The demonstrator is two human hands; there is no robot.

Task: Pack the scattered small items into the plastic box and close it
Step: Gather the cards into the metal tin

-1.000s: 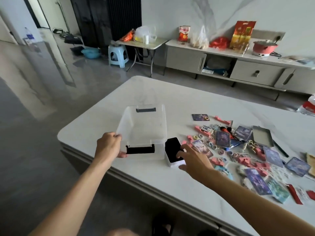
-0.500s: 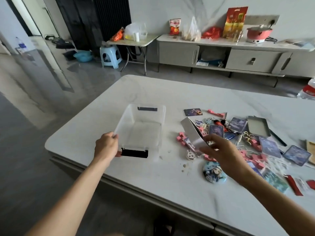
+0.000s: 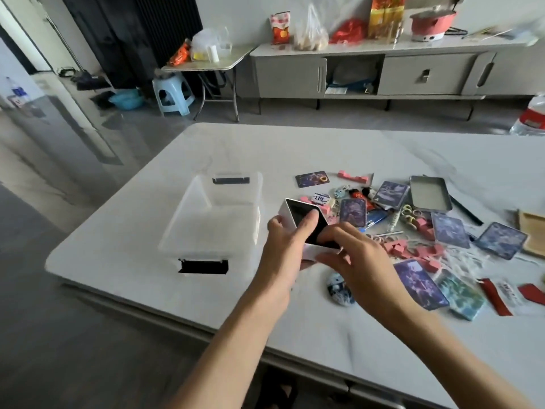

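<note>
A clear plastic box (image 3: 188, 225) with black latches stands open on the white table (image 3: 295, 149), left of centre. Just right of it, both hands hold a small white box (image 3: 298, 215) with a black inside, lifted above the table. My left hand (image 3: 283, 246) grips its left side, thumb lying across the black opening. My right hand (image 3: 354, 261) pinches its near right edge. Scattered small items (image 3: 418, 231) lie to the right: picture cards, pink blocks, rings, a pen and a round badge (image 3: 339, 289).
A grey metal tin (image 3: 429, 193) lies among the items. Red strips (image 3: 498, 296) sit near the table's right front. The table's front edge runs just below my forearms. A sideboard (image 3: 383, 69), a folding table and a stool stand across the floor.
My left hand has left the plastic box and joined my right hand on the small white box, which has been lifted and turned so its black inside faces up.
</note>
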